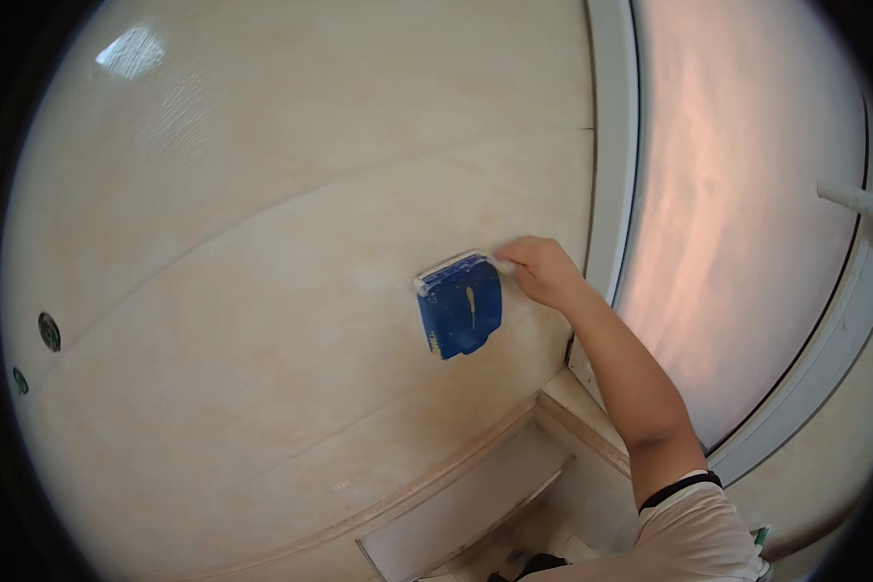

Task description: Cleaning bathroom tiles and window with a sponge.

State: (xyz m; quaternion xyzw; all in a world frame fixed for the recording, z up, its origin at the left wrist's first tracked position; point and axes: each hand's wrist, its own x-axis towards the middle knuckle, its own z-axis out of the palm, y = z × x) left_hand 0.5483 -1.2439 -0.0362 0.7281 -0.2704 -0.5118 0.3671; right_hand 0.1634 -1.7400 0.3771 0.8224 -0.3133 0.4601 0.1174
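My right hand (542,270) reaches to the beige wall, with its fingers pinched on a small whitish piece (505,266). This piece is at the upper right corner of a blue plastic box or panel (460,309) against the wall. Whether the piece belongs to the blue thing or is separate, I cannot tell. The blue surface bears pale, paint-like spots and a long drip mark, and its top edge is whitish and smeared. My left hand is out of view.
A white frame (615,145) borders a frosted pane (727,218) on the right, with a white handle (855,200) jutting out. Below runs a pinkish ledge (407,498). Two dark round fittings, one a larger disc (49,332), sit far left. A shiny patch (131,52) shows top left.
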